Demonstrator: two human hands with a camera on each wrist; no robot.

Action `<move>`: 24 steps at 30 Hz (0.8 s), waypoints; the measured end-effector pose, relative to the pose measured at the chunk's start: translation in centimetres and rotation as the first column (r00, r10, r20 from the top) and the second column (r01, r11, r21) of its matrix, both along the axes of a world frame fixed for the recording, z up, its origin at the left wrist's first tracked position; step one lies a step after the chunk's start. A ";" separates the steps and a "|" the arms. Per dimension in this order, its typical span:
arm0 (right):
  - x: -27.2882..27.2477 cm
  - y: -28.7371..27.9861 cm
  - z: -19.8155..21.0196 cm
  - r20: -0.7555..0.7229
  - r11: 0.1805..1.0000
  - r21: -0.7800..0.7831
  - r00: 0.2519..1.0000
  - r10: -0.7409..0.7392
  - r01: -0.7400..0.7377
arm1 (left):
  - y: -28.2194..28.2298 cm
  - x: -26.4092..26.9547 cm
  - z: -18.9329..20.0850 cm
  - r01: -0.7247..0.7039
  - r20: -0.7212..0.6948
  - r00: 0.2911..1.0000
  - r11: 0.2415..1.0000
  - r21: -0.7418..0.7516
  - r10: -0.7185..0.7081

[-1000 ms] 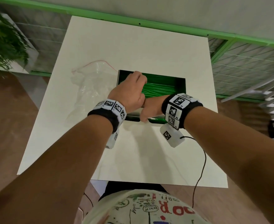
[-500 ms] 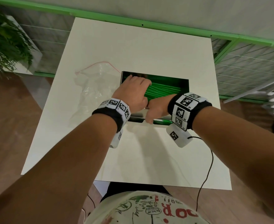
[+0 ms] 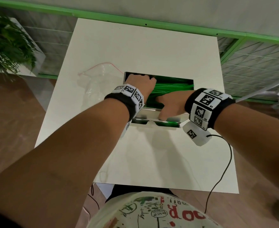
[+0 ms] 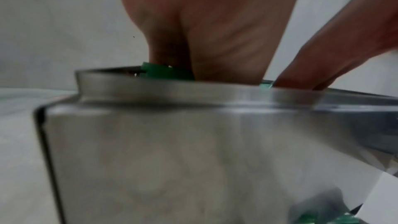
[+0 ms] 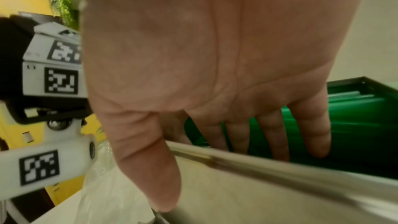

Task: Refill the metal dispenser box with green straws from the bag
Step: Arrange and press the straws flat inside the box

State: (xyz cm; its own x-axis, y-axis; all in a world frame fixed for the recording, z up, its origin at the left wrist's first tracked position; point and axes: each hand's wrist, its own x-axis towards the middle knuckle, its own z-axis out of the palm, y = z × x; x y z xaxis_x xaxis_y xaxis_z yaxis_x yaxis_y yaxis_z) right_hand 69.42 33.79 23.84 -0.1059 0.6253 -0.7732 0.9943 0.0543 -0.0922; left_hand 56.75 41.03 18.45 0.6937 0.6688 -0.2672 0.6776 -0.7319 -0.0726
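The metal dispenser box point(image 3: 151, 112) stands open-topped in the middle of the white table, with green straws point(image 3: 171, 87) lying slanted inside. My left hand point(image 3: 141, 83) reaches into the box's left end, fingers curled down around a bunch of straws. In the left wrist view straw ends point(image 4: 168, 72) poke above the rim of the box point(image 4: 172, 142) under my palm point(image 4: 215, 31). My right hand point(image 3: 170, 102) lies over the front wall. In the right wrist view its straight fingers point(image 5: 273, 135) rest on the straws point(image 5: 355, 125), and the thumb is outside the wall point(image 5: 280, 193).
The clear plastic bag point(image 3: 94, 83) with a red zip line lies flat just left of the box. A black cable point(image 3: 225, 162) hangs off the table's right front. A plant point(image 3: 4, 46) stands left of the table point(image 3: 151, 46), and a green rail point(image 3: 151, 15) runs behind.
My left hand has moved left and down into the box's left end with the straws. The right hand stays on the front wall, thumb outside.
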 end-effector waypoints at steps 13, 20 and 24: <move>4.1 0.5 -0.3 -0.263 0.790 0.536 0.948 -0.179 0.298 | 1.2 0.2 1.2 -0.075 0.046 0.996 0.997 -0.020 0.076; 3.7 1.7 -3.0 -0.087 0.925 0.366 0.993 -0.076 0.102 | 1.1 -0.4 0.4 -0.093 -0.029 0.995 0.989 -0.114 0.090; 4.3 1.6 -2.5 -0.131 0.876 0.463 0.988 -0.083 0.135 | 0.7 -0.9 -0.3 -0.043 -0.014 0.999 0.999 -0.034 0.042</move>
